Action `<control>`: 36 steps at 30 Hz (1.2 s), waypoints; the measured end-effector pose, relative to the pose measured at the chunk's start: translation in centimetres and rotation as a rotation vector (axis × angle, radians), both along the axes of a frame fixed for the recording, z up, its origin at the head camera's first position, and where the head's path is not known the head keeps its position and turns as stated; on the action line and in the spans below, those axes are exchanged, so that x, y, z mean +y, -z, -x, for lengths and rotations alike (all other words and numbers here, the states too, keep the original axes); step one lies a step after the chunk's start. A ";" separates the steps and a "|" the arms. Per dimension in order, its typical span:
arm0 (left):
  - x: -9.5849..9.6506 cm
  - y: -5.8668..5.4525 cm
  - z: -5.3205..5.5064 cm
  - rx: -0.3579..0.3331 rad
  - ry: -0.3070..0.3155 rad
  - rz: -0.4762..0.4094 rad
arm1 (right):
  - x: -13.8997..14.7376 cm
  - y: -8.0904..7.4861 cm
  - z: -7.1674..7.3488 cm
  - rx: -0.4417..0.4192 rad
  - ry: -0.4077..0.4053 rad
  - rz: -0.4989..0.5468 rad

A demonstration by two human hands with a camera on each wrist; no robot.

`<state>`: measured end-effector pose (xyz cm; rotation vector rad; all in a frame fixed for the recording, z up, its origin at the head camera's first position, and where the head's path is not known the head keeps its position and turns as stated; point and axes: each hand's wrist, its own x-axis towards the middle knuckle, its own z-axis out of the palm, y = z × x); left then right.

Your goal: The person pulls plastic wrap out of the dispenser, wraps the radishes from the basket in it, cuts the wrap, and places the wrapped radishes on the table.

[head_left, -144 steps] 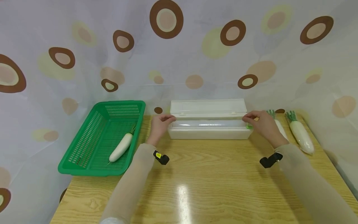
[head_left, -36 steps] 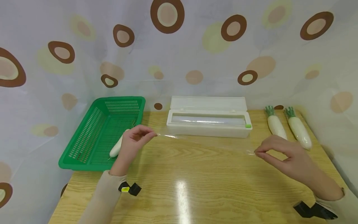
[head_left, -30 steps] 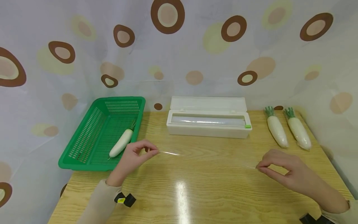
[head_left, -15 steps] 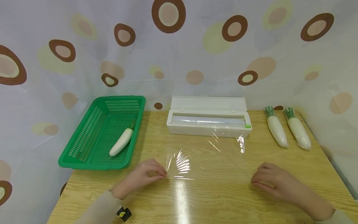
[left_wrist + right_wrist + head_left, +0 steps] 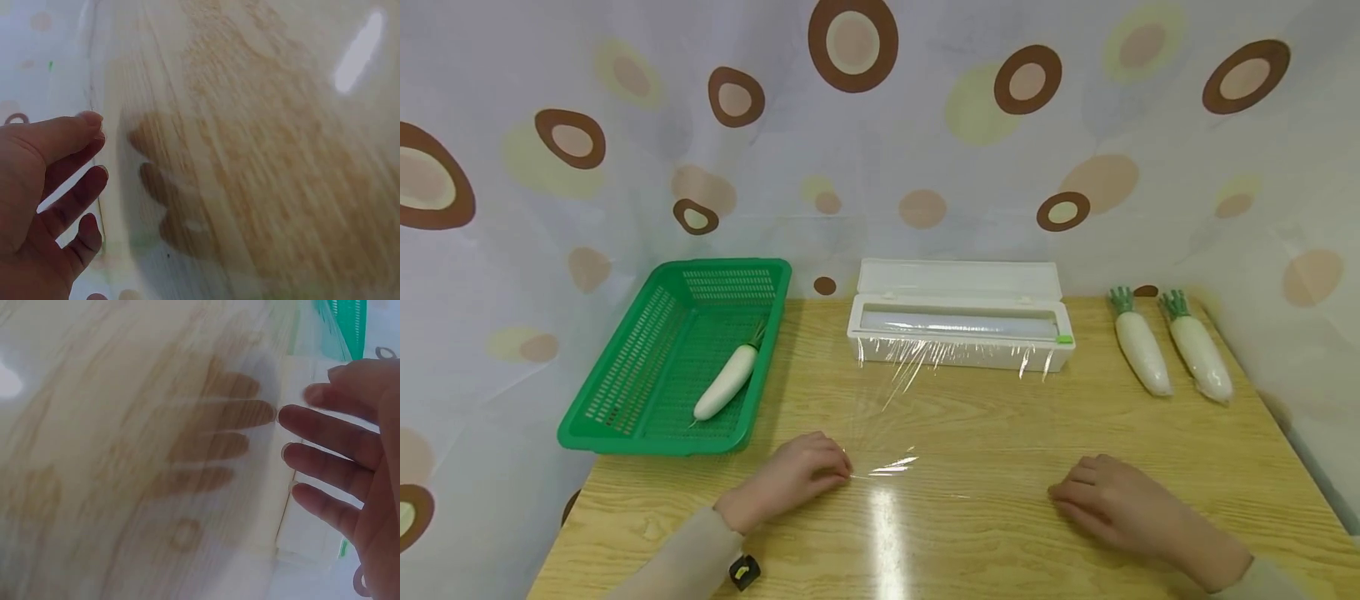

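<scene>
A clear sheet of cling film [image 5: 955,433] runs forward from the roll [image 5: 955,323] in a white dispenser box [image 5: 958,348], whose lid stands up. It lies low over the table, with bright creases near the box and at its front left. My left hand [image 5: 793,475] pinches the front left corner between thumb and forefinger, the other fingers spread loosely, as the left wrist view shows. At the front right corner is my right hand [image 5: 1123,508]. In the right wrist view its thumb overlaps the forefinger at the film, while the other fingers [image 5: 331,434] reach out nearly straight.
A green basket [image 5: 576,437] stands on the left, with one white radish [image 5: 727,383] inside. Two more white radishes, the inner one [image 5: 1141,350] and the outer one [image 5: 1200,354], lie at the back right. A patterned curtain [image 5: 925,142] hangs behind the wooden table [image 5: 820,550].
Both hands have gone from the roll toward the front of the table, drawing the cling film out and lowering it. In the last half second the right hand moved slightly left.
</scene>
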<state>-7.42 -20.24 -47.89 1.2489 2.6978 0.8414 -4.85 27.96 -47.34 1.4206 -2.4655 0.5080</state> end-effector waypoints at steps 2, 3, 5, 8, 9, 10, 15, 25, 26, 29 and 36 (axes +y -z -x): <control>0.1 0.1 -0.1 -0.024 -0.025 0.012 | -0.1 -0.1 -0.2 -0.006 0.021 -0.014; 0.2 0.1 -0.1 -0.041 -0.041 0.016 | -0.1 -0.1 -0.2 -0.011 0.029 -0.021; 0.4 0.3 -0.2 -0.061 -0.068 0.015 | -0.1 0.0 -0.3 -0.034 0.037 -0.026; 0.8 0.5 -0.1 -0.101 -0.111 0.017 | -0.2 0.1 -0.4 -0.076 0.030 -0.018; 1.0 0.6 -0.1 -0.116 -0.124 0.019 | -0.2 0.2 -0.4 -0.091 0.027 -0.016; 1.1 0.7 0.0 -0.124 -0.134 0.018 | -0.3 0.2 -0.4 -0.105 0.025 -0.013; 1.7 0.7 0.0 -0.151 -0.168 0.023 | -0.5 0.2 -0.4 -0.152 0.056 -0.020; 1.6 1.0 -0.5 -0.089 -0.148 0.012 | -0.6 0.3 0.0 -0.190 0.183 -0.025; 1.5 1.0 -0.6 -0.083 -0.147 0.007 | -0.6 0.4 0.0 -0.200 0.187 -0.012; 1.4 1.0 -0.7 -0.086 -0.165 -0.006 | -0.6 0.7 -0.2 -0.227 0.232 0.021; 1.8 1.0 -0.6 -0.101 -0.224 -0.026 | -0.9 1.3 -0.8 -0.240 0.306 0.069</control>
